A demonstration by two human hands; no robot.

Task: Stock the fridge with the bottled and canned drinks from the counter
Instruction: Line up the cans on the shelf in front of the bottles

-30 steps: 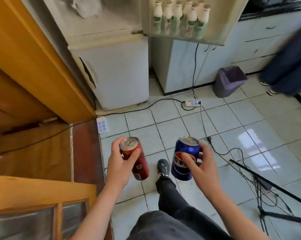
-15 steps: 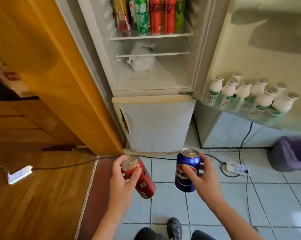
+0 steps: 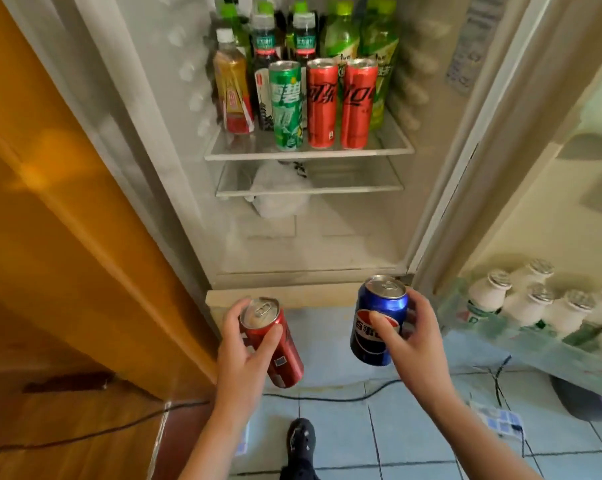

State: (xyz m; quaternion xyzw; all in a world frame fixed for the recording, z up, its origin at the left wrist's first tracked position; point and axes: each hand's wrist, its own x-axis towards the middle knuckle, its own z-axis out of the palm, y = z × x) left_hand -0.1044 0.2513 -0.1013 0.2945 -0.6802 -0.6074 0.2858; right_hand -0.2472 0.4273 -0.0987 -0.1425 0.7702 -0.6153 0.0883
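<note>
Left hand (image 3: pixel 240 355) grips a tilted red can (image 3: pixel 275 344) at 7 o'clock; right hand (image 3: pixel 414 344) grips an upright blue can (image 3: pixel 375 323) at 5 o'clock, below the open fridge (image 3: pixel 310 244)

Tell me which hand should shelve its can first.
Probably the right hand: its blue can is upright and higher, closer to the shelf, whose front right corner looks bare. The left hand holds its red can tilted and lower.
</note>
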